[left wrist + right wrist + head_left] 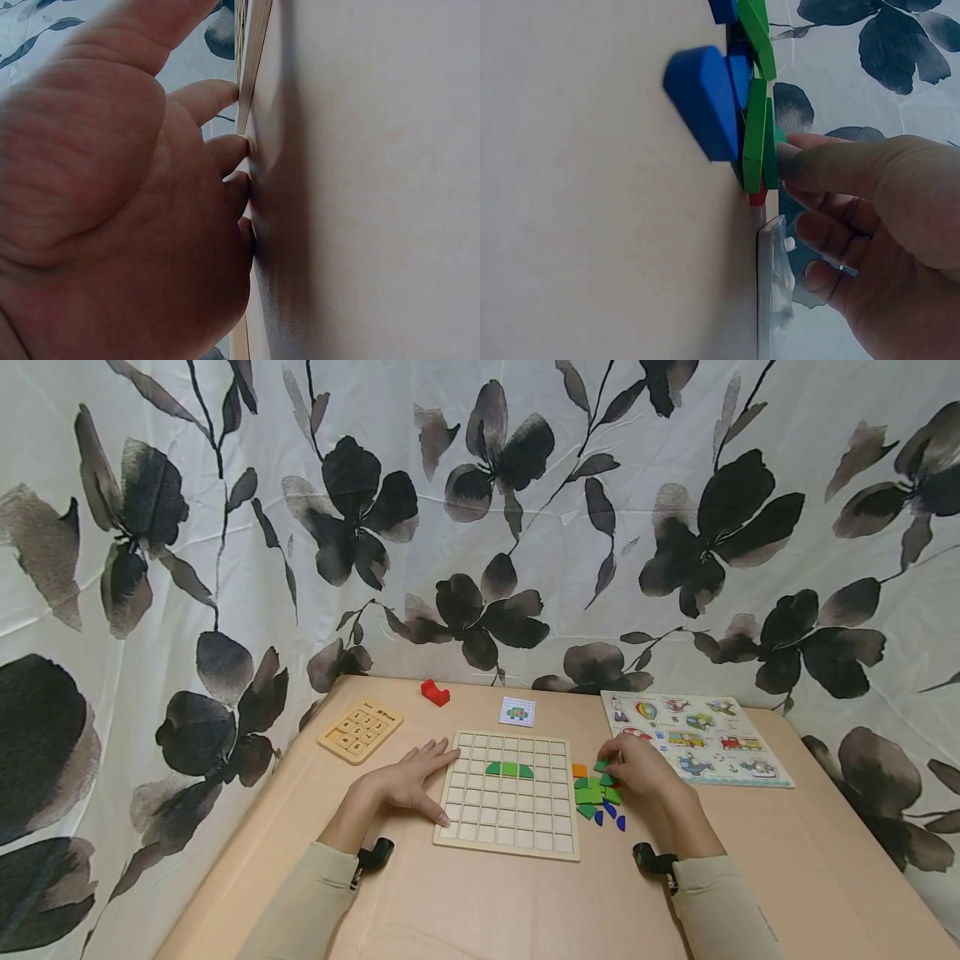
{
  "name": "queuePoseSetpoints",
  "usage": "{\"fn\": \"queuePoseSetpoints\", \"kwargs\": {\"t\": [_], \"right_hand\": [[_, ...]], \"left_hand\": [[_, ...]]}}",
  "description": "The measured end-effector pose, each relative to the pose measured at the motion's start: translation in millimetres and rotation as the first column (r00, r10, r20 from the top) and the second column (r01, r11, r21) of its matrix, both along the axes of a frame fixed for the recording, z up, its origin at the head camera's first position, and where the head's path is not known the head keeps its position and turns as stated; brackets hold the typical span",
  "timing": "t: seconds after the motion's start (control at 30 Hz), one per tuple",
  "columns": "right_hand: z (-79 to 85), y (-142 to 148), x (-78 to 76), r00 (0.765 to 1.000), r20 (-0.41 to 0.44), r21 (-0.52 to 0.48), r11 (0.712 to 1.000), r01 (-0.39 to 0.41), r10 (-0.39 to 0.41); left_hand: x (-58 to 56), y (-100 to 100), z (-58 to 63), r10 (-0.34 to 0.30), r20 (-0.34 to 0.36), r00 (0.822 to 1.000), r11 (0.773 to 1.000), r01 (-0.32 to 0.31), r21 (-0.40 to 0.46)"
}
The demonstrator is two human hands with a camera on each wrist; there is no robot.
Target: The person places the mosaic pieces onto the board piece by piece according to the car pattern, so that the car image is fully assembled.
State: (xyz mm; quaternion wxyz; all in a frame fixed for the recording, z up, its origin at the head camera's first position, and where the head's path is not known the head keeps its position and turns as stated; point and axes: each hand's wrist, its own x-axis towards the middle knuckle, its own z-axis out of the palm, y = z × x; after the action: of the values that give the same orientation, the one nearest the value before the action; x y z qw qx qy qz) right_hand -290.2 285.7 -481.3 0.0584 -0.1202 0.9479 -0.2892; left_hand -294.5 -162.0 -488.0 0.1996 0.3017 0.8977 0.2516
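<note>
Currently, L hand (407, 778), fingers spread, touches L edge of grid board (517, 814); R hand (641, 766) pinches green pc. (601, 766) near loose blocks (591, 795). Fwd-L of L hand: numbered puzzle (360, 732), hdr. text illegible.

A white cloth (431, 547) is hanging behind a pale tan table (495, 906) and wrapping around its left and right sides. Dark flowers (471, 614) and grey-brown leaves (600, 504) are spreading across it on thin stems (223, 527). Faint creases are running through the fabric. The table's far edge is sitting close against it, and soft light is falling over both.
</note>
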Motion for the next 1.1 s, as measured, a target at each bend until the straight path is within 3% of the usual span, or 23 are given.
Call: {"fn": "queuePoseSetpoints", "kwargs": {"t": [0.17, 0.5, 0.63, 0.83, 1.1], "right_hand": [[-1.3, -1, 0.8, 1.000, 0.020, -0.045, 0.999, -0.001, 0.001], [6.7, -9, 3.1, 0.995, -0.061, -0.186, 0.980, 0.066, -0.079], [12.0, -16, 5.5, 0.996, -0.069, -0.247, 0.968, 0.037, -0.055], [14.3, -29, 5.3, 0.984, -0.179, -0.226, 0.974, -0.036, -0.006], [13.1, -53, 2.8, 0.984, -0.180, -0.286, 0.957, -0.046, -0.007]], "left_hand": [[-0.8, 0, -0.8, -0.005, -0.004, 1.000, 1.000, 0.005, -0.004], [-0.5, 0, -0.9, -0.004, -0.005, 1.000, 1.000, 0.004, 0.001], [-0.3, 0, -0.3, 0.001, -0.002, 1.000, 1.000, -0.001, 0.003], [0.2, 0, 0.1, 0.001, 0.000, 1.000, 1.000, -0.001, 0.003], [-0.7, 0, -1.5, 0.006, 0.004, 1.000, 1.000, -0.006, -0.002]]}}
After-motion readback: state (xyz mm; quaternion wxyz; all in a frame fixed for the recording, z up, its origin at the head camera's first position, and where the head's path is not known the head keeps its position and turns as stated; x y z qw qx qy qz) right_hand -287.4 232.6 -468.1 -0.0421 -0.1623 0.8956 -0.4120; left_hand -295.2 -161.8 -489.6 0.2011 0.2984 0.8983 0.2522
